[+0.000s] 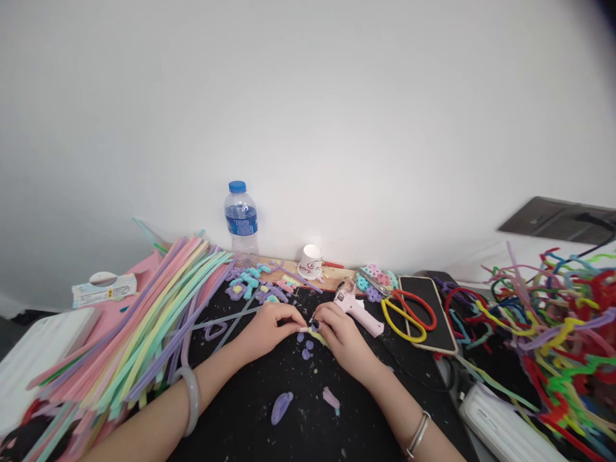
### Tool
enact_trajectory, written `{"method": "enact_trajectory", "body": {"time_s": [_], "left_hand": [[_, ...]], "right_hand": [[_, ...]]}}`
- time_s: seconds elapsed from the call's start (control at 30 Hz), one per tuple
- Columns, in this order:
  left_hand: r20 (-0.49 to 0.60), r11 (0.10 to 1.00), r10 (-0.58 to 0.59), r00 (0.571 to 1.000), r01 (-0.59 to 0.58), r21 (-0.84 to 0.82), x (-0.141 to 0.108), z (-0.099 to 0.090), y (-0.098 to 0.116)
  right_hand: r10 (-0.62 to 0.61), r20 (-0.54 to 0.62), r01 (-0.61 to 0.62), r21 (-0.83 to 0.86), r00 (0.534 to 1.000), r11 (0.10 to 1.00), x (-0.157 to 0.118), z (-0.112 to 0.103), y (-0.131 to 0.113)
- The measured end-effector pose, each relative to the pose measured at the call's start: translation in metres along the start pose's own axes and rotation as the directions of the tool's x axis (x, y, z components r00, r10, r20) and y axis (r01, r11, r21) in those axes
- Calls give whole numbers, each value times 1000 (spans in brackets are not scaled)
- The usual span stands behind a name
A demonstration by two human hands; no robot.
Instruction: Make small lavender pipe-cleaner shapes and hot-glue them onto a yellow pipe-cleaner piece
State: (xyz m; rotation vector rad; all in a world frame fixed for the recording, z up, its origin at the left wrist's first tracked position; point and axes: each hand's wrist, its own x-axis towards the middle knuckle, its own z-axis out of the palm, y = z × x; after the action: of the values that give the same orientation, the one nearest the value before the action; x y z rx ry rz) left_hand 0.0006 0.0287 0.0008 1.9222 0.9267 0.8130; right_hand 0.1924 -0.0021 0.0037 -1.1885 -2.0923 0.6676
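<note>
Near the middle of the black mat, my left hand and my right hand meet at a small yellow fuzzy piece. My left thumb and fingertips pinch its left end, where something pale shows. The fingers of my right hand close on the piece from the other side and partly hide it. Small purple fuzzy bits lie just below my fingertips. Nearer to me on the mat are a purple loop and a pinkish piece.
A pink glue gun, scissors and a phone lie right of my hands. A paper cup and water bottle stand behind. Pastel fuzzy stems cover the left; tangled bright ones fill the right.
</note>
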Motion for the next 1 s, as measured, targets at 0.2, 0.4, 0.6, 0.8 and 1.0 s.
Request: {"method": "enact_trajectory", "body": {"time_s": [0.2, 0.4, 0.6, 0.8, 1.0], "left_hand": [[-7, 1000, 5, 1000, -5, 1, 1, 1, -1], [-60, 1000, -14, 998, 14, 7, 1, -1, 0], [-201, 997, -70, 977, 66, -26, 3, -2, -2], [-423, 988, -142, 895, 102, -116, 4, -3, -12], [-585, 973, -206, 784, 103, -206, 6, -7, -12]], "right_hand": [[-5, -10, 5, -1, 1000, 1000, 0, -1, 1], [72, -75, -70, 20, 995, 997, -1, -6, 0], [150, -377, -200, -95, 914, 975, -1, -18, 6], [215, -484, -465, -484, 848, 741, -1, -27, 16], [409, -436, -598, -580, 802, 553, -2, -20, 11]]}}
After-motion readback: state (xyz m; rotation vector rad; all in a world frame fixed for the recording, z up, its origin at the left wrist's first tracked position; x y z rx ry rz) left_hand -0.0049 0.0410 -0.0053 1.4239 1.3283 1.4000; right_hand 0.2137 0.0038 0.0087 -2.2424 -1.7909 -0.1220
